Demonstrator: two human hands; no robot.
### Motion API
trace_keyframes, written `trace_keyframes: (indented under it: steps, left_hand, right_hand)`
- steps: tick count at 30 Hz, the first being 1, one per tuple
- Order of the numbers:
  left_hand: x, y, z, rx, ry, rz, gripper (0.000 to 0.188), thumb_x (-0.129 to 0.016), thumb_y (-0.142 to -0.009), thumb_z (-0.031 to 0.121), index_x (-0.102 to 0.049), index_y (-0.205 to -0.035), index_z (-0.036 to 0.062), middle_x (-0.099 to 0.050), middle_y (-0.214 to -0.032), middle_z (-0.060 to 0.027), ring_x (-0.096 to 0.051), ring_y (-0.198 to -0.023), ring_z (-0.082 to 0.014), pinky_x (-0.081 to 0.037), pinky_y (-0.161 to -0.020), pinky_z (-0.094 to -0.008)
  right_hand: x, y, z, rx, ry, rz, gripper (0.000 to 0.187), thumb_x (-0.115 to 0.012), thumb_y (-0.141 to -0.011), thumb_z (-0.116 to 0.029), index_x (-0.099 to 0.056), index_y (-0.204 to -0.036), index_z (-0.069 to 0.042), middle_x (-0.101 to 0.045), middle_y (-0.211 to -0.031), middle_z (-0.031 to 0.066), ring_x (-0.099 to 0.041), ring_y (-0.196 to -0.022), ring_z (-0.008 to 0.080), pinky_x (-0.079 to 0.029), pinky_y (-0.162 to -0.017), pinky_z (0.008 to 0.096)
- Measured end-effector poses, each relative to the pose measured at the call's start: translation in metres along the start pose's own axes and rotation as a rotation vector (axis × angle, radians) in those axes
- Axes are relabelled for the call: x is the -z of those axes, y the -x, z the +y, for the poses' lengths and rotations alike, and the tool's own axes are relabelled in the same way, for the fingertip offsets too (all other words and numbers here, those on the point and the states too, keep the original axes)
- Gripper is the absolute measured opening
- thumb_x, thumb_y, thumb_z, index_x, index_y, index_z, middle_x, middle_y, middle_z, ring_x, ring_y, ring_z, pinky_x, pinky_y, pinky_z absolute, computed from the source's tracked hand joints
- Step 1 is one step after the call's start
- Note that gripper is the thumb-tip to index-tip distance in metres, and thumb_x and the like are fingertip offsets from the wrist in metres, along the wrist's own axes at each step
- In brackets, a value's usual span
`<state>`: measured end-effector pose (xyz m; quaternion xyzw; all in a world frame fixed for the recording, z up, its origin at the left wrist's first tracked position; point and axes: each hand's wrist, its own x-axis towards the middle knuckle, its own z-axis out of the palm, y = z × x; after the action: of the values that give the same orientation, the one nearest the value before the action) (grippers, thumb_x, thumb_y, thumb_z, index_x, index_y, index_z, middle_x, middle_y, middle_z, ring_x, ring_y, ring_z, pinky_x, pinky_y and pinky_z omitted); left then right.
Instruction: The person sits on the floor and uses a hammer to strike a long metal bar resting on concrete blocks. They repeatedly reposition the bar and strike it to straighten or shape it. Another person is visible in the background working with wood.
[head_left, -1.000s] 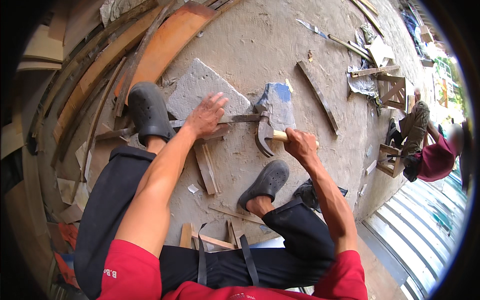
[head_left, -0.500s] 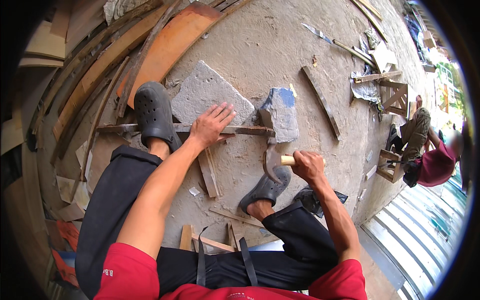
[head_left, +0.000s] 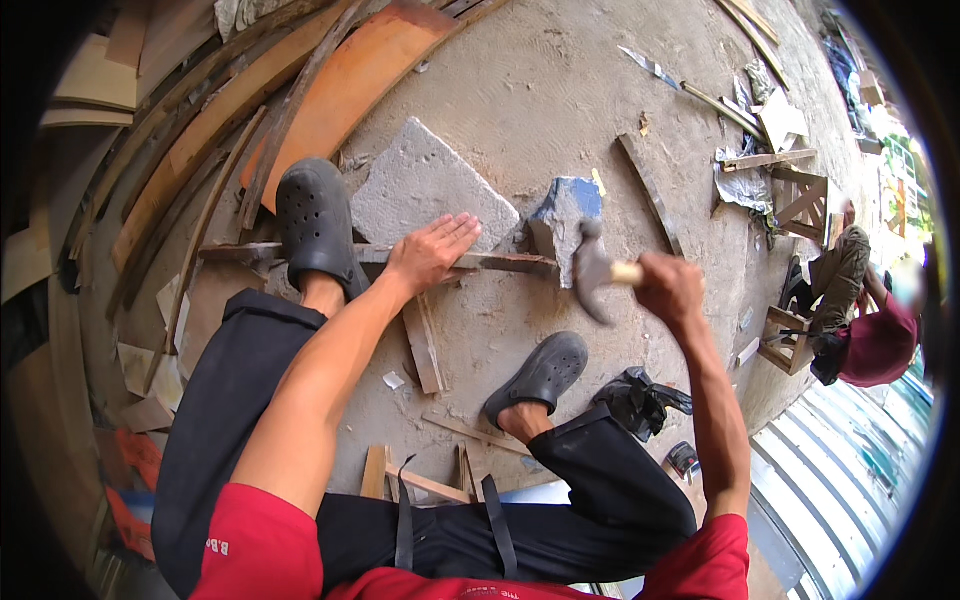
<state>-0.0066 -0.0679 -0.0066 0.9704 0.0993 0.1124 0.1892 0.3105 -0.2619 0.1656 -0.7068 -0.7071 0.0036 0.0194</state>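
Hammer [head_left: 597, 272] is up in the right hand [head_left: 670, 288], fingers wrapped round the far part of the handle. Handle pale, plain wood; head dark grey, dull, a bit blurred, long curved claw pointing down toward the person, blunt face the other way. From here the head sits in front of the pale block's near end; can't tell if they touch.

Wood strip [head_left: 505, 261] lies roughly crosswise before the person, long, narrow, weathered grey-brown, reddish along the edge near its right end, rough-looking. Left hand [head_left: 435, 253] lies across it palm down, fingers straight and together, tips over the grey slab [head_left: 430, 185]; thumb mostly hidden. Left clog [head_left: 318, 220] covers part of the strip further left. Strip's right end is at the block [head_left: 562, 238], contact unclear. Block: pale, rough, blue patch on the far end. Slab: flat, pitted, angular, just beyond the strip.

Short board [head_left: 422, 345] on the near side, one end by the strip. Right clog [head_left: 545, 370] on the concrete floor [head_left: 490, 90], black bag [head_left: 640, 400] just right of it. Another dark strip [head_left: 650, 195] lies beyond the block to the right. Co-worker [head_left: 880, 345] sits well apart, far right.
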Motion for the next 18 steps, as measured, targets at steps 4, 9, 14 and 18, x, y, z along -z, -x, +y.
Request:
trace_keyframes:
  steps: [4,9,14,18]
  left_hand:
    - [0.002,0.0,0.002,0.01,-0.013,-0.019,0.074,-0.077,-0.074,0.042,-0.056,-0.133,0.0052,-0.056,-0.14,-0.01,-0.052,-0.132,-0.0231,-0.042,-0.111,-0.0379]
    - [0.001,0.002,0.001,0.012,-0.04,-0.005,0.075,-0.078,-0.071,0.043,-0.057,-0.131,0.0039,-0.055,-0.14,-0.0116,-0.051,-0.132,-0.0245,-0.042,-0.111,-0.039]
    - [0.001,0.001,0.001,0.008,-0.032,-0.001,0.075,-0.079,-0.07,0.043,-0.057,-0.129,0.0021,-0.056,-0.14,-0.0132,-0.052,-0.131,-0.0262,-0.042,-0.111,-0.0395]
    - [-0.002,0.001,0.001,0.013,-0.052,0.008,0.075,-0.08,-0.07,0.042,-0.057,-0.13,0.0023,-0.055,-0.14,-0.013,-0.052,-0.131,-0.026,-0.042,-0.111,-0.0395]
  right_hand:
    - [-0.025,0.043,-0.071,0.021,0.04,-0.375,0.017,-0.058,-0.094,-0.024,-0.06,-0.08,-0.014,-0.064,-0.063,0.0024,-0.061,-0.05,0.0151,-0.05,-0.044,0.0337]
    - [-0.044,0.063,-0.129,-0.152,-0.117,-0.363,0.023,-0.064,-0.09,-0.03,-0.057,-0.081,-0.01,-0.065,-0.068,0.0095,-0.067,-0.06,0.0258,-0.052,-0.053,0.0409]
    - [-0.036,0.044,-0.135,-0.395,-0.233,-0.296,0.042,-0.068,-0.088,-0.043,-0.053,-0.077,-0.006,-0.062,-0.066,0.0127,-0.065,-0.06,0.0318,-0.05,-0.052,0.0435]
    - [-0.045,0.045,-0.129,-0.326,-0.29,-0.281,0.048,-0.068,-0.087,-0.05,-0.052,-0.08,-0.005,-0.062,-0.067,0.0129,-0.064,-0.059,0.0328,-0.049,-0.051,0.0425]
